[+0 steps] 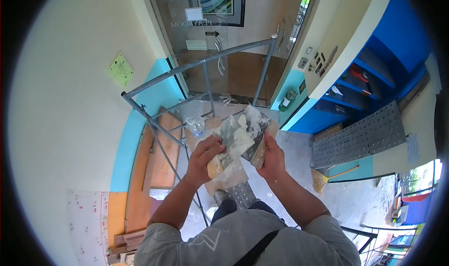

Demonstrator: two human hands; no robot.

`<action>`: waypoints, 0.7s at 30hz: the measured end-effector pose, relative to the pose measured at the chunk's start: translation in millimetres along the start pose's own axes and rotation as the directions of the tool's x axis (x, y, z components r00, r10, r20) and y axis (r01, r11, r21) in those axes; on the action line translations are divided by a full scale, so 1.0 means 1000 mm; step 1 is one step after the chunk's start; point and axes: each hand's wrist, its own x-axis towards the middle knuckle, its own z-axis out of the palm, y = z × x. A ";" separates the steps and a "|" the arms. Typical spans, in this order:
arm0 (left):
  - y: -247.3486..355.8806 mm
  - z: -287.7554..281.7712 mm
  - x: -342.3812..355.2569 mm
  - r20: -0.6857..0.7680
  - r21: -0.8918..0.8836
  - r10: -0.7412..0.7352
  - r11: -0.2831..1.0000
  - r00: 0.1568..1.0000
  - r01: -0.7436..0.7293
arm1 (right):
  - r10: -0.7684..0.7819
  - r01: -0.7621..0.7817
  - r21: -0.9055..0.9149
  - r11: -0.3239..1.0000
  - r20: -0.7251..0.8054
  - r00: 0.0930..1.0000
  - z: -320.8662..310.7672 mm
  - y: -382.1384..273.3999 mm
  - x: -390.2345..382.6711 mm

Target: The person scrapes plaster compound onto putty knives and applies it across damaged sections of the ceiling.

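I have two plaster-smeared putty knives crossed at the centre of my view, above the scaffold deck; my left hand (204,157) is clamped on the wooden handle of the left putty knife (230,144), whose broad blade points toward one o'clock and carries a pale smear of filler; my right hand (271,159) is closed round the handle of the right putty knife (256,128), its darker, crusted blade angled toward eleven o'clock and meeting the other blade, so the two hands sit close together but not touching; I judge both tools light and stiff in the handle with a thin, springy blade, the wet filler slippery and liable to slide off if tilted, so the grip belongs on the wood, well clear of the edges; at twelve o'clock from my left hand a clear plastic bottle (196,124) stands on a board; the grey scaffold rail (201,62) runs from ten to one o'clock; at four o'clock a broom (327,177) lies on the floor; my fingers hide the handles, the blades' far edges overlap, and what lies under them I cannot make out.
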 end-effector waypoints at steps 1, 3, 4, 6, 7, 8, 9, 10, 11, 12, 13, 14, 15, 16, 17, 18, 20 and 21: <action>0.014 0.003 0.005 0.020 0.062 0.011 0.998 1.000 -0.012 | -0.007 0.006 0.038 0.999 0.037 0.999 0.001 -0.007 -0.012; 0.037 0.012 0.008 0.041 0.099 -0.001 0.995 0.999 -0.003 | -0.027 0.023 0.057 0.998 0.059 0.998 -0.007 -0.019 -0.032; 0.048 0.018 0.009 0.054 0.130 -0.016 0.991 0.998 0.009 | -0.046 0.041 0.068 0.997 0.076 0.996 -0.012 -0.025 -0.042; 0.064 0.034 0.005 0.056 0.159 -0.023 0.987 0.998 0.014 | -0.061 0.058 0.051 0.997 0.059 0.996 -0.020 -0.042 -0.065; 0.072 0.043 0.001 0.053 0.182 -0.040 0.983 0.998 0.030 | -0.072 0.071 0.025 0.997 0.033 0.997 -0.025 -0.051 -0.078; 0.081 0.052 -0.002 0.060 0.179 -0.029 0.984 0.998 0.017 | -0.084 0.083 0.032 0.996 0.034 0.996 -0.031 -0.059 -0.089; 0.090 0.061 -0.003 0.057 0.189 -0.039 0.982 0.998 0.028 | -0.082 0.080 0.052 0.995 0.034 0.996 -0.036 -0.069 -0.101; 0.098 0.069 -0.004 0.055 0.196 -0.049 0.980 0.997 0.038 | -0.082 0.079 0.071 0.994 0.033 0.996 -0.041 -0.077 -0.111; 0.105 0.076 -0.007 0.073 0.182 -0.032 0.983 0.997 0.018 | -0.106 0.104 0.082 0.991 0.024 0.994 -0.051 -0.081 -0.115; 0.110 0.082 -0.009 0.075 0.228 -0.067 0.972 0.995 0.048 | -0.100 0.097 0.102 0.990 0.025 0.995 -0.065 -0.082 -0.116; 0.114 0.086 -0.011 0.071 0.279 -0.102 0.957 0.992 0.079 | -0.089 0.084 0.121 0.989 0.030 0.996 -0.072 -0.087 -0.119; 0.116 0.092 -0.013 0.092 0.263 -0.084 0.963 0.992 0.057 | -0.116 0.112 0.133 0.985 0.019 0.993 -0.080 -0.095 -0.125; 0.115 0.097 -0.017 0.102 0.302 -0.089 0.952 0.991 0.054 | -0.103 0.097 0.146 0.985 0.040 0.994 -0.086 -0.101 -0.130; 0.113 0.102 -0.024 0.113 0.341 -0.099 0.938 0.989 0.055 | -0.087 0.077 0.158 0.984 0.058 0.995 -0.094 -0.106 -0.140; 0.106 0.107 -0.030 0.195 0.411 -0.097 0.911 0.976 0.009 | -0.107 0.098 0.172 0.980 0.042 0.993 -0.102 -0.115 -0.150; 0.113 0.109 -0.028 0.221 0.399 -0.092 0.917 0.971 -0.004 | -0.134 0.123 0.155 0.980 0.066 0.989 -0.099 -0.129 -0.164; 0.125 0.115 -0.026 -0.009 0.220 -0.359 0.910 0.933 0.352 | -0.182 0.170 0.152 0.974 0.069 0.981 -0.102 -0.150 -0.190; 0.105 0.113 -0.034 -0.034 0.199 -0.413 0.889 0.910 0.412 | -0.147 0.139 0.116 0.983 0.063 0.987 -0.102 -0.159 -0.200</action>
